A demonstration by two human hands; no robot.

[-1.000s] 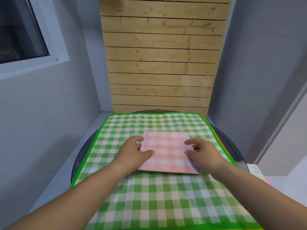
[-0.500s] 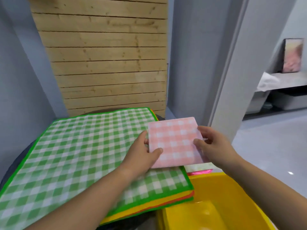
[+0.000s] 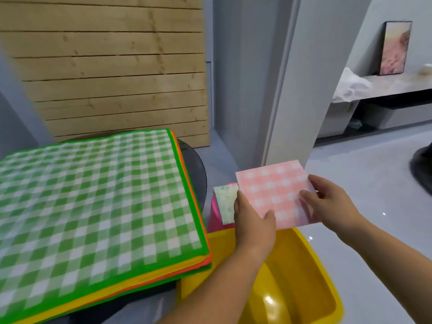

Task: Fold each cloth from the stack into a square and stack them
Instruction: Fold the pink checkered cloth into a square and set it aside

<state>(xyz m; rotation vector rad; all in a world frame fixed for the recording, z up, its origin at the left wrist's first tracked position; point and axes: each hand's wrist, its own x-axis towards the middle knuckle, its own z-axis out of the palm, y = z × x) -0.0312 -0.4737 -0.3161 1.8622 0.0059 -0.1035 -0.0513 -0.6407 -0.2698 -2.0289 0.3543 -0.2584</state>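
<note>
A folded pink checked cloth, square in shape, is held in the air to the right of the table. My left hand pinches its lower left edge, thumb on top. My right hand pinches its right edge. Below and behind it lies a pale folded cloth on a pink object. The stack of unfolded cloths lies on the round dark table at left, a green checked cloth on top, with orange and yellow layers showing at its edges.
A yellow plastic bin stands under my arms, right of the table. A wooden slat panel leans behind the table. A grey pillar rises to the right, with floor beyond it.
Both hands lifted the pink folded cloth off the green cloth and carried it right, past the table's edge, to above the pale folded cloth. My view turned right too.
</note>
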